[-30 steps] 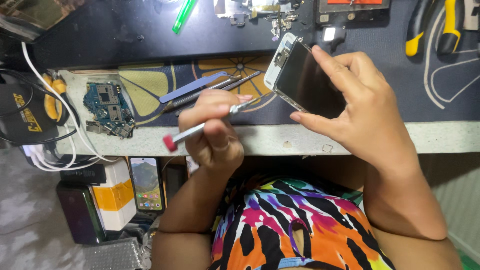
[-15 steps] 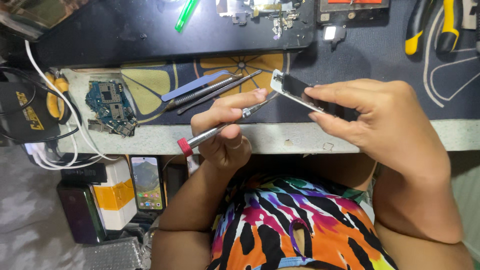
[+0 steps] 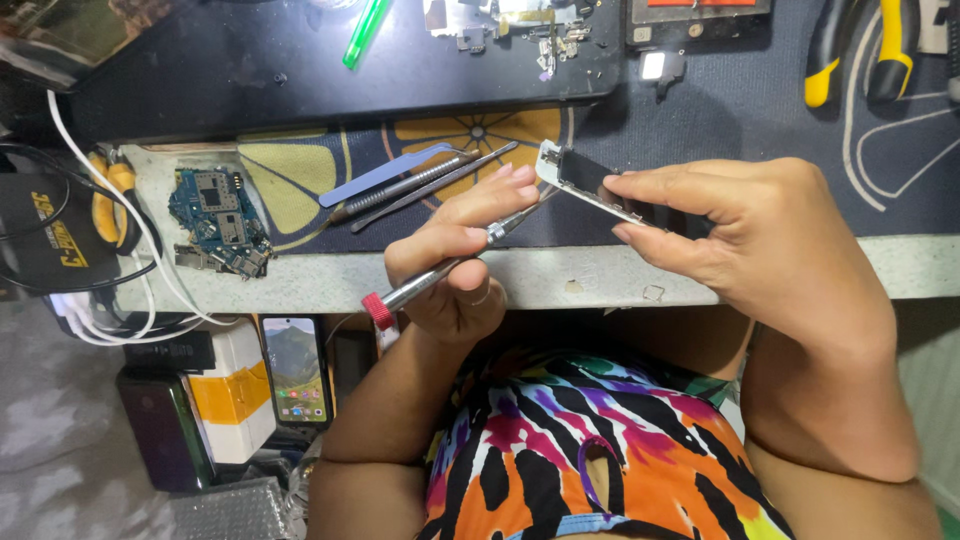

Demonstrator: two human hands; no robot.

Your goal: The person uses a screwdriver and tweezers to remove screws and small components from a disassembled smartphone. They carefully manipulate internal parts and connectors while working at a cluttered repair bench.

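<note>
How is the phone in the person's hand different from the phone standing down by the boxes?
The held phone has a dark screen; the lower phone is lit, showing a landscape picture. The held phone is tilted edge-on, gripped by the left hand above the table edge, with the screwdriver in the right hand pointing at it; the lower phone stands upright, untouched. Both are slim rectangular phones.

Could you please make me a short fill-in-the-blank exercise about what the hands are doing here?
1. The left hand holds a screwdriver with a ____ cap.
2. The right hand grips a ____.
3. The blue circuit board lies to the ____ of both hands in the picture.

Missing words: red; phone; left
</note>
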